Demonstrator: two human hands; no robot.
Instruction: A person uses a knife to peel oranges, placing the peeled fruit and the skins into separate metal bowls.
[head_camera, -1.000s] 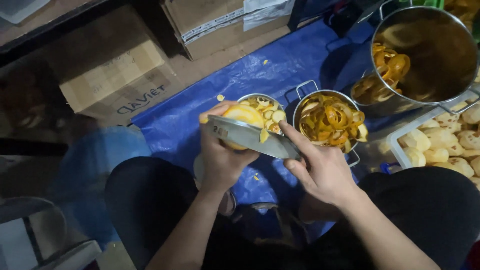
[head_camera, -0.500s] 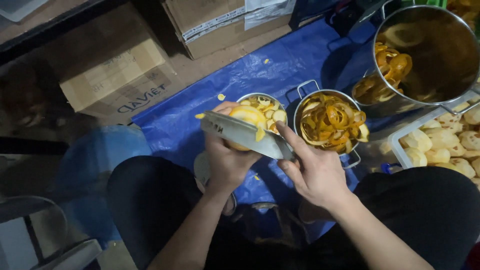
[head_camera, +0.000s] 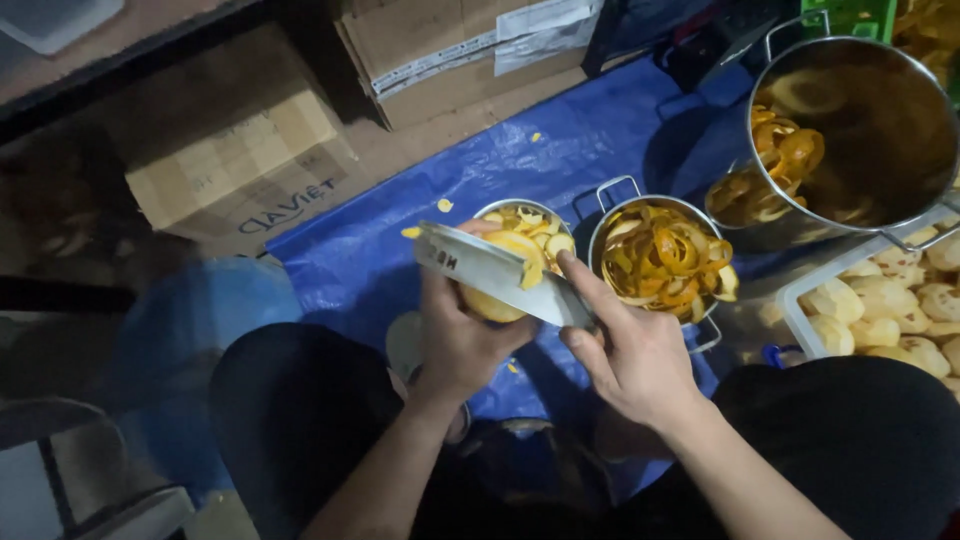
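My left hand (head_camera: 462, 335) cups a round yellow-orange fruit (head_camera: 497, 300), partly hidden behind a broad steel knife blade (head_camera: 490, 270). My right hand (head_camera: 628, 350) grips the knife at its handle end, index finger stretched along the blade. A strip of peel hangs at the blade's edge. Just beyond the fruit sits a small steel pot (head_camera: 500, 212) holding peel pieces.
A second small pot (head_camera: 662, 250) of orange peels stands on the blue tarp (head_camera: 400, 230). A large steel pot (head_camera: 880, 130) with more peels sits far right. A white tray (head_camera: 800, 330) holds peeled fruit. Cardboard boxes (head_camera: 240, 150) line the back. My knees frame the bottom.
The knife and fruit have shifted slightly left and down while the blade slid along the fruit. Both hands keep their grip.
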